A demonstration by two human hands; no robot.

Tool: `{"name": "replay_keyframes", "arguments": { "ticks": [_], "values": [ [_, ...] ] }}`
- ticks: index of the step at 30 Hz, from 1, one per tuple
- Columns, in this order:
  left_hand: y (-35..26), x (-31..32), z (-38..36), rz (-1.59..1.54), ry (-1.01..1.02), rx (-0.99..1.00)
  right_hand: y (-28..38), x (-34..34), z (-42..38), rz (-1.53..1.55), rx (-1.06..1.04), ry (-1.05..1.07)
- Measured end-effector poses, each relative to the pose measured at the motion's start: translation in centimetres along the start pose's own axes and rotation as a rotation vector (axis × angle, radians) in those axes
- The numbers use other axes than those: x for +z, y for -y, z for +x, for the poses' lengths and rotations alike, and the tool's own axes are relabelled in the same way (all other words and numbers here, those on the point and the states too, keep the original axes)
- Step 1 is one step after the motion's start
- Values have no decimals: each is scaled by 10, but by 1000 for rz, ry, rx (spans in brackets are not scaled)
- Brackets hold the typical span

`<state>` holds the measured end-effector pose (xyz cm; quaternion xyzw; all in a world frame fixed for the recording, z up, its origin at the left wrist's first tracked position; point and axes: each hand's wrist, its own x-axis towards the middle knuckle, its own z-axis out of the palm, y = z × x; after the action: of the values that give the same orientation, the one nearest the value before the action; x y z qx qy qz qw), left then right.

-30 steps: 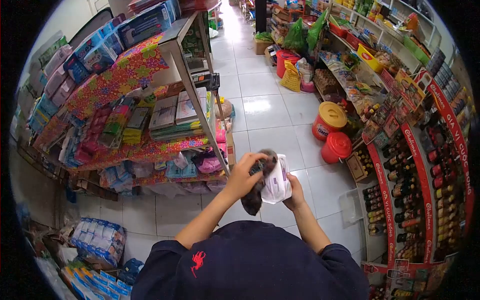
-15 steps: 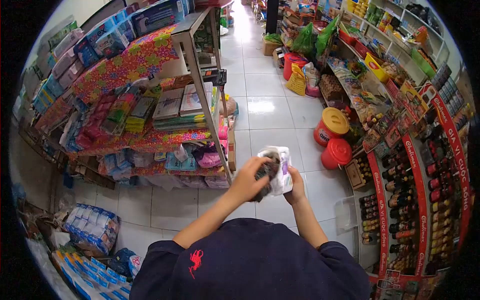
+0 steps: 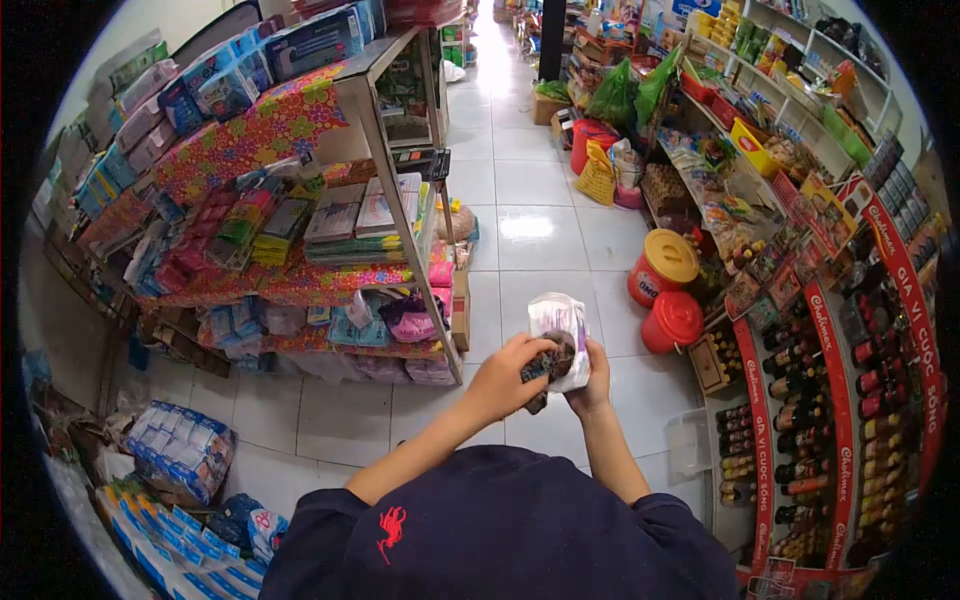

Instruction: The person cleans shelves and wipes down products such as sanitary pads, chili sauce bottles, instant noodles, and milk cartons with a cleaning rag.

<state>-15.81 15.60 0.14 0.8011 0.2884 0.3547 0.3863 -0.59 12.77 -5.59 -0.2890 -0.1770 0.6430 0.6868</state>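
Note:
My right hand (image 3: pixel 594 384) grips a white plastic-wrapped package (image 3: pixel 560 318) with purple print, holding it by its right edge above the tiled floor. My left hand (image 3: pixel 512 378) is closed round a crumpled dark cloth (image 3: pixel 540 376). The cloth presses against the lower left part of the package and hides some of its face. Both hands are close together in front of my dark shirt.
To the left stands a metal-framed shelf (image 3: pixel 388 165) of packaged goods. Right of the aisle are a red bucket with a yellow lid (image 3: pixel 668 258), a red lidded bucket (image 3: pixel 672 322) and bottle racks (image 3: pixel 835 370). A blue-white wrapped pack (image 3: pixel 180 450) lies on the floor at lower left.
The cloth and my left hand have shifted down along the package, leaving more of its upper face showing. The package is turned slightly and a little lower.

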Motion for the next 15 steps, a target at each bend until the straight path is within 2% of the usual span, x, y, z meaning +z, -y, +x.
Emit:
{"name": "replay_keyframes", "arguments": {
  "ticks": [2,4,6,8,11,12,15],
  "values": [
    [5,-2,3,-15,-19,-53,-1,-10,1,-33,9,-11],
    [15,-13,7,50,-213,-19,-1,-17,-7,-184,144,51],
    [17,-27,8,101,-292,-54,-1,-10,-8,-198,165,53],
    [20,-30,6,86,-168,-39,-3,0,-4,-145,123,4],
    [16,-24,4,-88,145,-68,-4,-3,12,11,68,-45],
    [17,-24,5,-93,148,-69,1,2,9,20,61,-68],
    [22,-35,10,-161,-60,-99,0,7,1,-69,91,-39]
  ]
}}
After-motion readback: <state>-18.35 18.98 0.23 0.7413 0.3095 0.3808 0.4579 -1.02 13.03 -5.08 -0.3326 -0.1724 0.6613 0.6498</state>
